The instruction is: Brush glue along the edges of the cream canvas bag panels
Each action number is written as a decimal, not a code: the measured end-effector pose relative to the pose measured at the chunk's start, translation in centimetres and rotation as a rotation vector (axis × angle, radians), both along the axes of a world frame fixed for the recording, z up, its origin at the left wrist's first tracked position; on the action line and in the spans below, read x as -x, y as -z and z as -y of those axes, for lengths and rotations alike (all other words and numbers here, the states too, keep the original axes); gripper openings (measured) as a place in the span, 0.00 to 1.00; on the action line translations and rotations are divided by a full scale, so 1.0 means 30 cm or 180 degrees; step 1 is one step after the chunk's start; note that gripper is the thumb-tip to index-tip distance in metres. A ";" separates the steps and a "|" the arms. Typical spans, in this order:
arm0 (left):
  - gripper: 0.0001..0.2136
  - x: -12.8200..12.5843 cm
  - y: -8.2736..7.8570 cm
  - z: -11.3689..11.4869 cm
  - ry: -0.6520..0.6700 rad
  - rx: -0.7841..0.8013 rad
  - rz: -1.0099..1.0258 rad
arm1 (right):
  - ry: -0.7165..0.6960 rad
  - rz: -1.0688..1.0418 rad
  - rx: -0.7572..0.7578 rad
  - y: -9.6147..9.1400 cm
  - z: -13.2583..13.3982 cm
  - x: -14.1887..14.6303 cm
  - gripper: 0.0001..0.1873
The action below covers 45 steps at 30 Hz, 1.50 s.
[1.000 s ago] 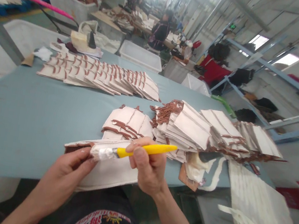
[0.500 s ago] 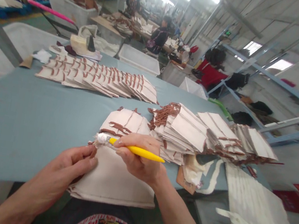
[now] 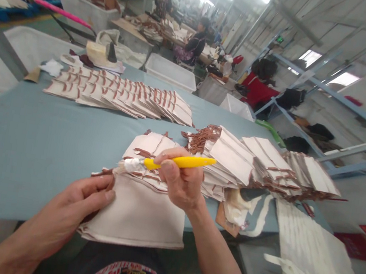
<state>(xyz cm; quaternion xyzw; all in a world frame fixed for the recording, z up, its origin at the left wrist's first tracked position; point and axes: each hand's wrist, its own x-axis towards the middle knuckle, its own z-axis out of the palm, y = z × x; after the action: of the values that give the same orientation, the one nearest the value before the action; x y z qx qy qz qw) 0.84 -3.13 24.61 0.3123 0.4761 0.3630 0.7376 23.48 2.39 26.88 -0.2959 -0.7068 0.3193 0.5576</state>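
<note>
In my right hand (image 3: 181,180) is a brush (image 3: 186,161) with a yellow handle and a white-coated head. Its bristle tip touches the upper left corner of a cream fabric panel (image 3: 143,214) with brown edging. My left hand (image 3: 85,198) pinches that panel's left edge, thumb on top and fingers at the brown strip. The panel lies at the table's near edge and overhangs it. Just behind it sits a small stack of similar panels (image 3: 154,144) with brown strips, partly hidden by my right hand.
A long overlapping row of panels (image 3: 116,94) lies along the far side of the blue-green table (image 3: 29,145). Thick piles of panels (image 3: 228,156) stand at the right, near fabric scraps (image 3: 235,210). White bins (image 3: 171,72) stand beyond the table, where two people work.
My right hand has moved a little up and right, and the brush handle has tilted upward. The panel and my left hand have shifted slightly left.
</note>
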 end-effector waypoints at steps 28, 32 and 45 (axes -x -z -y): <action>0.17 0.008 -0.006 0.002 0.0031 -0.0022 -0.0143 | 0.0647 0.0415 -0.1308 0.037 0.099 0.022 0.09; 0.19 0.029 0.013 0.007 -0.0034 0.0180 0.0065 | 0.0350 0.0275 -0.1264 0.059 0.106 0.032 0.06; 0.18 0.045 -0.005 0.004 -0.0215 0.0199 0.0037 | 0.0358 0.0541 -0.1262 0.048 0.045 0.061 0.15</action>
<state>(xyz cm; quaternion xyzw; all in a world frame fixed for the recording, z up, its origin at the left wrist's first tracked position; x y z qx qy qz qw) -0.51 -3.23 24.76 0.2707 0.4931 0.3745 0.7371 21.66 1.03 25.44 -0.2453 -0.7825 0.1165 0.5603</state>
